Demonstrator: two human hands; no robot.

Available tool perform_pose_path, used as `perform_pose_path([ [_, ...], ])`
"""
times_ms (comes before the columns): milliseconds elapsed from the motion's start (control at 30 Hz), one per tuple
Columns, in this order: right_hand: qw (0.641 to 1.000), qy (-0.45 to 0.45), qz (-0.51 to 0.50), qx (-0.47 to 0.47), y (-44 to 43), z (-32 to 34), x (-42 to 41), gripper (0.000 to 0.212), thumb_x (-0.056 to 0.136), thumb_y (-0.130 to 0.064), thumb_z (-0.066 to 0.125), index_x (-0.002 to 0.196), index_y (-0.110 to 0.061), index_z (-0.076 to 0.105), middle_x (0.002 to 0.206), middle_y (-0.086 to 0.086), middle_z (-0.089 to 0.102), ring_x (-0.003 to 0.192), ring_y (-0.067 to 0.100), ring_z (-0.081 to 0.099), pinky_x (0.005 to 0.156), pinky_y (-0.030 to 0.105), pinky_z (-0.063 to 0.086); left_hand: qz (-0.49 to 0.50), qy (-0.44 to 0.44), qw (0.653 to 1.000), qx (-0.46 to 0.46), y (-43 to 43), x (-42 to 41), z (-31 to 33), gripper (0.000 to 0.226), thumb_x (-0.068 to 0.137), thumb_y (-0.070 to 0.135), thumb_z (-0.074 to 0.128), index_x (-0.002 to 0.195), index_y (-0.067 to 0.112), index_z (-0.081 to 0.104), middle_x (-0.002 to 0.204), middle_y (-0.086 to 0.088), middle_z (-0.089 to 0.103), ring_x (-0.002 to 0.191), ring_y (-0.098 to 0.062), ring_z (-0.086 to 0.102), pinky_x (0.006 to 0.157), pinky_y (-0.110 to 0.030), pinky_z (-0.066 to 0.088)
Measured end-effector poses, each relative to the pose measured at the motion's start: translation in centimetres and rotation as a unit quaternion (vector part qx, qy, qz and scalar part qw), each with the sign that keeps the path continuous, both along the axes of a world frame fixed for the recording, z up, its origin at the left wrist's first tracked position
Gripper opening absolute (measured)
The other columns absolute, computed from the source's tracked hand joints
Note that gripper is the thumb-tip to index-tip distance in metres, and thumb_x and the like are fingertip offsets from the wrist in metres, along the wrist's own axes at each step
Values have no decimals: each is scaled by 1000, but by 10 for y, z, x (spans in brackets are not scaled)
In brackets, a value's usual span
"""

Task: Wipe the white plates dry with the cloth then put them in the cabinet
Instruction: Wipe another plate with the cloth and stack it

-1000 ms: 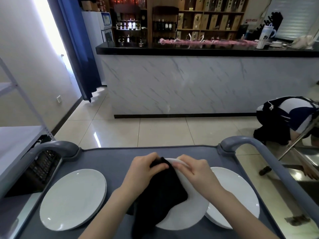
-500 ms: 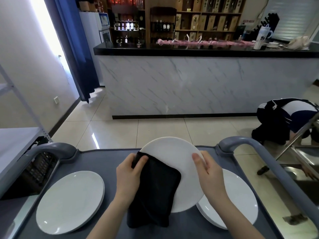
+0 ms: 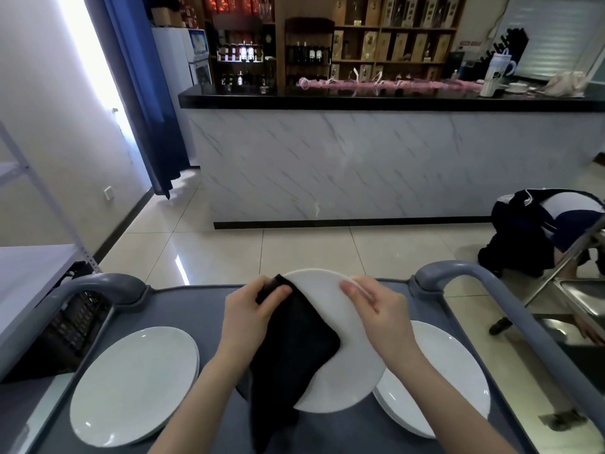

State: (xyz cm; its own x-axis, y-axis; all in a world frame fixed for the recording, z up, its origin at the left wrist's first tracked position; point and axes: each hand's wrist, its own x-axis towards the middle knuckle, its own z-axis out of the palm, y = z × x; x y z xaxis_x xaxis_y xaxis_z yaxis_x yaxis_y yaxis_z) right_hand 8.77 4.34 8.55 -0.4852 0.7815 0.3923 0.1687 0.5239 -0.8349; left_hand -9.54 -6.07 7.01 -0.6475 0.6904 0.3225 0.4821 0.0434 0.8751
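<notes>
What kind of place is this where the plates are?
Probably a bar or restaurant: a long black-topped counter, shelves of bottles behind it, and a grey service cart carrying white plates.

Both your bare forearms rise from the bottom edge of the frame and converge toward lower centre. Your left hand curls its fingers and thumb round the upper corner of the black cloth, holding it against the white plate. Your right hand grips the plate's upper right rim, its back facing you.
</notes>
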Motion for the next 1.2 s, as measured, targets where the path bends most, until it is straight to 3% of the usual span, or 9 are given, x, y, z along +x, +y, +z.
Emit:
perform_pose_path([
  [133,980,104,-108,-132,-13,-18,0,30,98,-38,56,79,-17,64,76,10,61,67,8,49,63,22,41,71,-108,991,18,-10,7,-21,28,91,30,65,66,20,57,65,-2,58,58,-5,46,54,-17,37],
  [233,976,103,-116,-153,-20,-26,2,22,100,-34,54,84,-27,66,76,2,64,68,8,53,64,19,43,79,-123,989,4,-15,9,-32,25,91,29,65,69,18,60,66,-1,60,59,-5,48,55,-16,38],
  [333,992,52,-64,-93,-13,-22,10,17,99,-36,55,88,-37,67,76,-8,67,69,8,58,61,14,43,43,-83,996,-13,-15,4,-29,27,89,27,69,68,15,57,61,1,57,57,-6,45,54,-18,36],
  [533,995,-72,61,17,-7,-13,4,26,94,-48,54,92,-27,69,75,-4,69,71,23,63,69,32,48,-79,69,993,-58,1,7,-9,41,80,24,79,59,37,46,56,19,54,55,1,48,54,-13,35],
  [700,997,45,-24,-53,-13,-15,5,19,94,-41,56,87,-30,71,80,-10,71,75,7,63,66,16,46,-3,-21,1000,-16,-2,0,-14,21,84,30,71,66,28,59,62,12,61,60,-3,53,57,-14,39],
  [833,978,117,-126,-117,-15,-18,5,22,99,-38,53,84,-29,65,75,-8,64,67,0,53,61,8,41,66,-122,990,-16,-13,4,-34,38,91,28,65,67,5,49,56,3,43,56,-11,37,55,-29,32],
  [1000,997,-7,-44,-58,-1,-13,15,21,89,-57,51,89,-37,59,72,-9,64,60,1,53,55,12,40,60,-127,990,-7,-19,-4,-34,35,91,24,67,68,3,49,58,0,44,57,-10,38,55,-27,33],
  [1100,996,-87,17,-20,12,1,10,31,79,-67,53,102,-47,53,84,-22,70,77,-2,64,64,11,44,22,-50,998,-17,-16,-6,-20,27,86,25,71,69,9,57,61,-3,56,55,-11,45,53,-23,37],
  [1200,970,-213,114,14,20,12,-2,37,76,-72,54,107,-51,54,87,-17,69,84,-1,62,75,17,46,-42,43,998,-36,-11,-5,-8,18,82,24,75,72,16,63,66,6,62,60,-5,52,56,-16,38],
])
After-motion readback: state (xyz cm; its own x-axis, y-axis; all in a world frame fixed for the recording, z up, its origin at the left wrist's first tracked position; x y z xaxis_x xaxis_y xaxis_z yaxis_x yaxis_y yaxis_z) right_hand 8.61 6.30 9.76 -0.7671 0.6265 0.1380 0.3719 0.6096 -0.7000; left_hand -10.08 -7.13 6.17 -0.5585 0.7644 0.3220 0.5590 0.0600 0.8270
